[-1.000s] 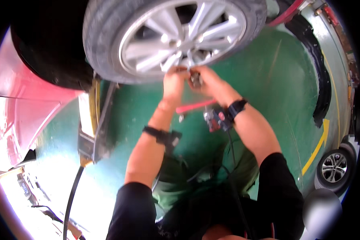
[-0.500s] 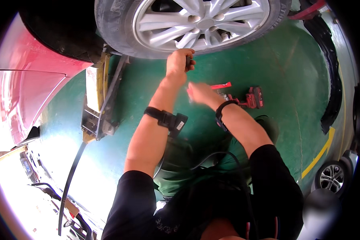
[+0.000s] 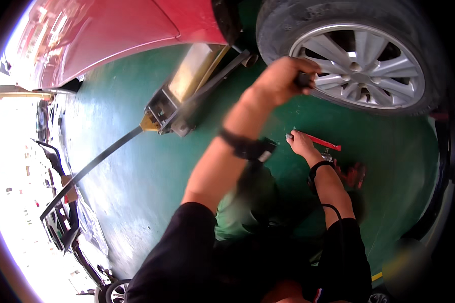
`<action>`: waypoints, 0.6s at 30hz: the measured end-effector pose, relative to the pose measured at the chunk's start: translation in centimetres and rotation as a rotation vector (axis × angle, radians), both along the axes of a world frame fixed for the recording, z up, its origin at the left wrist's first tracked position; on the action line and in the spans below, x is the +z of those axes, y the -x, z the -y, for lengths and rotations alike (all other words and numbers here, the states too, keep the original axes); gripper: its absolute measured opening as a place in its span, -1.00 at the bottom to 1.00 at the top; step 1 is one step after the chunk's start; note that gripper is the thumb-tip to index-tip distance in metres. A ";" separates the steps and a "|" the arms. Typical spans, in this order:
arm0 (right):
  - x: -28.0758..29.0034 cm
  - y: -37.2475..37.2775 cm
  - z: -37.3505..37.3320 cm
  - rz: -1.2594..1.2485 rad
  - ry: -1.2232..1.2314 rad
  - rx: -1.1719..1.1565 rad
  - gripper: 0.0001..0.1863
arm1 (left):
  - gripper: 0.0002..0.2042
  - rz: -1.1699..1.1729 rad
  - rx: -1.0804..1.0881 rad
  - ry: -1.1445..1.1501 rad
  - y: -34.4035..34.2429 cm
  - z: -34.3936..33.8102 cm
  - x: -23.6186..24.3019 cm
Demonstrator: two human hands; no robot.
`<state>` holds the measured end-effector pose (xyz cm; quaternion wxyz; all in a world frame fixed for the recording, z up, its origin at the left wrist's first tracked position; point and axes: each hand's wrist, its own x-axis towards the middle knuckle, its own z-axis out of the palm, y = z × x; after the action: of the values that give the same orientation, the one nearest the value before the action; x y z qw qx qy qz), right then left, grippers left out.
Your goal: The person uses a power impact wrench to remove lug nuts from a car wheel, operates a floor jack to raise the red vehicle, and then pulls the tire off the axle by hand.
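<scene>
My left hand [image 3: 283,81] is raised in front of the lower left of a silver alloy wheel [image 3: 360,76] with a black tyre. Its fingers are closed round a short dark object [image 3: 303,79], whose kind I cannot make out. Lower and to the right, my right hand [image 3: 302,144] is closed above the green floor. A small grey piece [image 3: 289,136] shows at its fingertips. Just behind that hand lies a flat red bar [image 3: 326,143]. Next to it, blurred and partly hidden by my right forearm, is a red cordless power tool [image 3: 353,174].
A floor jack [image 3: 162,108] with a long dark handle [image 3: 91,171] reaches under the red car body [image 3: 121,35] on the left. Car parts [image 3: 63,212] lie along the bright left side. A dark curved panel [image 3: 432,217] lies at the right edge.
My view has swung left, so the wheel and tools sit farther right. My left hand has come up and away from the wheel's lower edge. My right hand has moved apart from it.
</scene>
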<state>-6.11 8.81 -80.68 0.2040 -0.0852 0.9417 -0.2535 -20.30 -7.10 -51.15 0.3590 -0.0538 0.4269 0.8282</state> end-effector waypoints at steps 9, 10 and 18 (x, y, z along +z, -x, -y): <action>13.1 5.2 10.5 0.287 0.746 -0.161 -0.67 | -0.73 0.435 0.414 0.129 -11.7 21.0 -19.5; 13.8 4.9 11.4 0.291 0.790 -0.121 -0.69 | -0.73 0.441 0.426 0.123 -13.5 21.0 -21.1; 13.0 0.2 14.7 0.049 0.629 0.276 -0.62 | -0.64 0.468 0.365 -0.303 -16.5 14.2 -23.2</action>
<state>-6.35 -5.91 -67.73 0.2227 -0.2644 0.7920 -0.5032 -3.78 -21.31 -74.38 0.2971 -0.2642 0.1879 0.8981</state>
